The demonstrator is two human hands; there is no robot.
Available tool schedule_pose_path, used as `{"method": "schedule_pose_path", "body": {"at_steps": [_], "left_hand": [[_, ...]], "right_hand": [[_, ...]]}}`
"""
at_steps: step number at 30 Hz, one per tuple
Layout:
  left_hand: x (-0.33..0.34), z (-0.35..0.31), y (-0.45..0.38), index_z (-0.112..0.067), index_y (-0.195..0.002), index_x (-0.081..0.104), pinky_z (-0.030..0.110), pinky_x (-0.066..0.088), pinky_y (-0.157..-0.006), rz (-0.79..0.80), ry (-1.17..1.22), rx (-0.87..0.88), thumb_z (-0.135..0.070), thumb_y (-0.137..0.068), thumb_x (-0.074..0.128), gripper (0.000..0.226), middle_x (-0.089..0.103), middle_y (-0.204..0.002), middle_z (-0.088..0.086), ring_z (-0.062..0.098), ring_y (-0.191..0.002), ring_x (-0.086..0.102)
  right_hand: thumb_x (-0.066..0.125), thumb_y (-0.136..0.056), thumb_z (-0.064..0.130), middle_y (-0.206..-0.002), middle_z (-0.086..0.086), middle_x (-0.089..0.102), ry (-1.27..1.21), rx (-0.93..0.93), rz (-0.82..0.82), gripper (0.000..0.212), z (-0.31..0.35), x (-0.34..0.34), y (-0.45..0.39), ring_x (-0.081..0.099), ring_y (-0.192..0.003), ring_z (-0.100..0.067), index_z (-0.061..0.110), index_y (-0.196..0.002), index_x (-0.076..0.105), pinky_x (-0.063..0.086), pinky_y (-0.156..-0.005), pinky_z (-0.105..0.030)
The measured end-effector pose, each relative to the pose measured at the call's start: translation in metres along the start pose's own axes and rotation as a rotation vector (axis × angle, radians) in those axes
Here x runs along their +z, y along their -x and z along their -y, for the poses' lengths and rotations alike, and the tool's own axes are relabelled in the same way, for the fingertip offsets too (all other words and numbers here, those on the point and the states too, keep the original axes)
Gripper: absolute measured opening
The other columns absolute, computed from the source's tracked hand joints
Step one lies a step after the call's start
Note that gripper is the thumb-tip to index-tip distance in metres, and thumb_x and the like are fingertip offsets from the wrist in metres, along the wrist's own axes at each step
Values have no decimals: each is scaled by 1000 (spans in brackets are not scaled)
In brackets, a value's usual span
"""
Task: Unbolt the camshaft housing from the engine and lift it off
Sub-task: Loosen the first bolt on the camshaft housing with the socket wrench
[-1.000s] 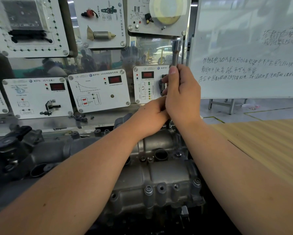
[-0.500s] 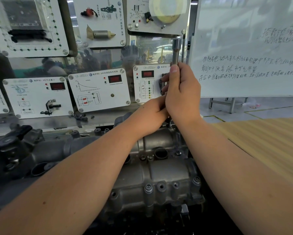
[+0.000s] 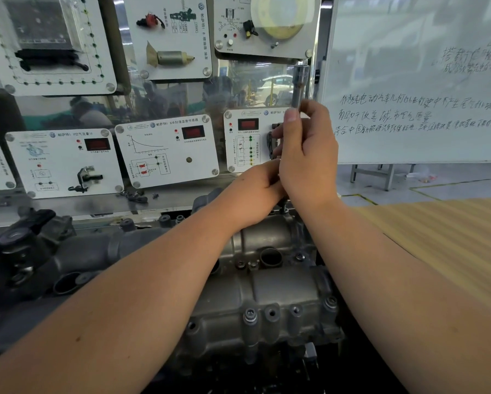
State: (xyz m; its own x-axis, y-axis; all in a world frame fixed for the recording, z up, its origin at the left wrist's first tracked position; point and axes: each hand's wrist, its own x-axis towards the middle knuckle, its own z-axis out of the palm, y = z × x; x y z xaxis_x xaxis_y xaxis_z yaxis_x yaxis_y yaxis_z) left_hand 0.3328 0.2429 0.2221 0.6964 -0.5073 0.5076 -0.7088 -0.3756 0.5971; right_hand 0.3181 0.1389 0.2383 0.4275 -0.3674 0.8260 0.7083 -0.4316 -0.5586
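Observation:
The grey cast camshaft housing [image 3: 267,300] lies on the engine below my arms, with bolts along its near edge. A long metal socket extension tool [image 3: 299,83] stands upright over the housing's far right corner. My right hand [image 3: 306,157] grips its shaft, thumb up along it. My left hand [image 3: 252,191] is curled round the lower part of the tool just beneath the right hand. The tool's tip and the bolt under it are hidden by my hands.
A panel of sensor display boards [image 3: 164,149] stands right behind the engine. A whiteboard [image 3: 420,81] fills the upper right. A wooden tabletop [image 3: 452,237] lies to the right. The dark intake manifold [image 3: 39,251] extends left.
Both hands and the tool have risen slightly at the same far corner. The right hand's grip has loosened a little round the shaft.

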Motion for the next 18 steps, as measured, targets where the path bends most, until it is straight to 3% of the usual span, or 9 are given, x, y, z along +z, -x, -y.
{"method": "schedule_pose_path", "body": {"at_steps": [3, 5, 8, 10, 13, 16, 18], "left_hand": [[-1, -3, 2, -37, -83, 54, 6, 39, -52, 7, 0, 19, -12, -98, 52, 29, 64, -68, -32, -12, -58, 55], [0, -2, 2, -35, -83, 56, 8, 39, -51, -1, 12, 19, -13, -97, 52, 27, 67, -69, -23, -9, -56, 54], [2, 0, 0, -35, -86, 59, 16, 43, -54, -2, 17, 7, -19, -98, 50, 22, 69, -77, -3, -2, -59, 53], [1, 0, 0, -33, -85, 58, 14, 42, -50, 6, 18, 7, -18, -100, 50, 23, 68, -70, -9, -3, -54, 51], [-1, -2, 2, -37, -84, 53, 6, 40, -54, 7, -10, 22, -15, -98, 52, 27, 65, -67, -26, -11, -59, 56], [-1, -2, 1, -40, -87, 52, 5, 41, -59, -10, -25, 27, -14, -96, 54, 28, 65, -77, -17, -15, -71, 59], [0, -2, 1, -37, -87, 54, 7, 41, -56, -10, -16, 28, -13, -97, 53, 26, 66, -79, -9, -11, -64, 57]], "right_hand": [[53, -104, 28, -88, 8, 69, 12, -13, 8, 9, 0, -1, 0, 65, -75, -6, 23, -111, 51, 48, -69, -15], [49, -105, 27, -86, 7, 67, 39, -37, 10, 6, 1, -1, 0, 63, -74, -10, 22, -102, 53, 48, -68, -18], [41, -107, 26, -83, 5, 66, 60, -30, 6, 18, 0, 0, 0, 61, -72, -11, 22, -95, 54, 50, -69, -27], [40, -107, 27, -83, 5, 66, 50, -21, 5, 19, 0, 1, 0, 61, -72, -11, 22, -96, 54, 52, -70, -31], [48, -105, 29, -86, 8, 68, 7, -5, 8, 8, -1, 0, -1, 63, -74, -4, 24, -111, 51, 49, -69, -17], [53, -104, 27, -83, 12, 67, 27, -25, 18, 4, -1, -1, -1, 63, -72, -2, 27, -106, 50, 46, -66, -11], [47, -106, 26, -82, 12, 64, 55, -41, 20, 9, 0, -1, -1, 61, -72, -4, 25, -98, 52, 45, -67, -14]]}}
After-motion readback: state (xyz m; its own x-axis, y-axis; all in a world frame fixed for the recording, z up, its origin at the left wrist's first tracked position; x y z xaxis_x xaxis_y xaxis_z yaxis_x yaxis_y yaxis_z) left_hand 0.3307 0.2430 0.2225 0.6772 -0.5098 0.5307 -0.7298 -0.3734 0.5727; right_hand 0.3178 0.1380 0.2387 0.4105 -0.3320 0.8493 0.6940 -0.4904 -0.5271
